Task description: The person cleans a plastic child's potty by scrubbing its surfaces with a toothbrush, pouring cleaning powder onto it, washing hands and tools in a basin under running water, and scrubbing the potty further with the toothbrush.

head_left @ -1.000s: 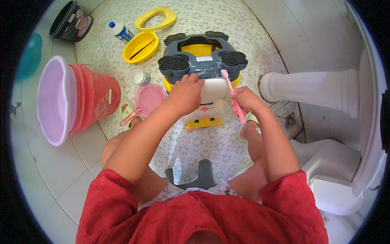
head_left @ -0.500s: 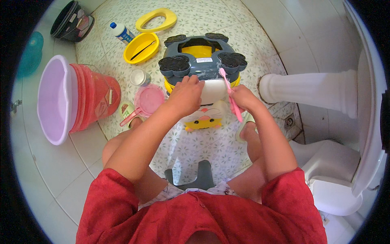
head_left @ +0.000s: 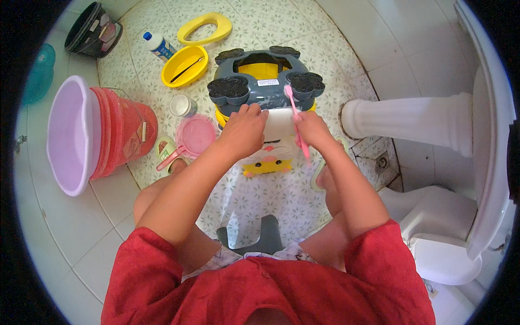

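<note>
A child's potty chair (head_left: 257, 89) in grey and yellow lies tipped over on the floor before me, its dark clover-shaped feet facing up. Its white panel and yellow cat face point toward me. My left hand (head_left: 246, 129) is closed over the left edge of the white panel; its fingertips are partly hidden. A pink toothbrush (head_left: 294, 105) is gripped in my right hand (head_left: 313, 130), its head up against the grey base beside the right near foot. Whitish foam smears the base around there.
To the left are a pink dipper (head_left: 196, 135), a small white tub (head_left: 183, 105), a red bucket (head_left: 124, 132) and a lilac basin (head_left: 67, 135). Farther off lie a yellow bowl (head_left: 200, 51) holding a black brush, a bottle (head_left: 158, 46) and a yellow seat ring (head_left: 189, 35). A white pedestal (head_left: 406, 124) stands right.
My right hand has shifted a little left and up with the toothbrush, which now stands steeper. My left hand keeps its hold on the potty chair. The whole view has shifted slightly.
</note>
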The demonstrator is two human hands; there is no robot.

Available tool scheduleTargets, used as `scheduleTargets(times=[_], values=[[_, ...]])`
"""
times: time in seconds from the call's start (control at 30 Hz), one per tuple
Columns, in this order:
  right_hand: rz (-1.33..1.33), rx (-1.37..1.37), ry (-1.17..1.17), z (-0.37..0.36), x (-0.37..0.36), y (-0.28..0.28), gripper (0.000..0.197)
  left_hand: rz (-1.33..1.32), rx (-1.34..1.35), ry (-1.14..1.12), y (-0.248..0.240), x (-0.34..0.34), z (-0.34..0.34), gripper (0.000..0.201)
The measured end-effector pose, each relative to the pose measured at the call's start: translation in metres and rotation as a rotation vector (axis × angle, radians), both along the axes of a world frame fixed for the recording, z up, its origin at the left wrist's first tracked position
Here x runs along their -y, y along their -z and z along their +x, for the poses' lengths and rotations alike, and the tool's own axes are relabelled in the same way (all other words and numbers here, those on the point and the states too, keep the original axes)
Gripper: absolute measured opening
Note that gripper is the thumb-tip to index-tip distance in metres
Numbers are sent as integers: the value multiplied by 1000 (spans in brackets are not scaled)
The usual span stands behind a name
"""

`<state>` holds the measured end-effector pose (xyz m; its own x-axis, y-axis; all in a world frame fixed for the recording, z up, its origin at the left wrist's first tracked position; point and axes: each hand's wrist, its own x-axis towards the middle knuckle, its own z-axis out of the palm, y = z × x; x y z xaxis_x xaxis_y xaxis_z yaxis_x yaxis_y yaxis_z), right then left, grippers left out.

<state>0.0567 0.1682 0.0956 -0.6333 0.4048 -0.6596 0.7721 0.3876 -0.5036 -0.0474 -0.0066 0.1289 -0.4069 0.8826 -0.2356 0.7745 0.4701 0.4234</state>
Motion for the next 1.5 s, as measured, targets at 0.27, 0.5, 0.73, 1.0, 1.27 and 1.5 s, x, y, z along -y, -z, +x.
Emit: scheduleTargets(times=[0.27,0.5,0.73,1.0,1.27,1.5], values=[[-140,37,75,12,-2,0,36,31,-22,-3,5,8,-3,47],[-8,-59,-70,10,-26,23,34,51,-13,3,7,0,1,47],[-173,-26,68,34,-39,39,37,81,-14,-7,8,1,-3,44],[3,-131,70,8,-30,21,36,208,42,-15,15,-7,-4,44],[-153,-165,165,36,-64,47,34,323,36,38,22,-28,8,47],[6,-180,207,43,-70,41,34,264,-15,56,24,-30,12,49]])
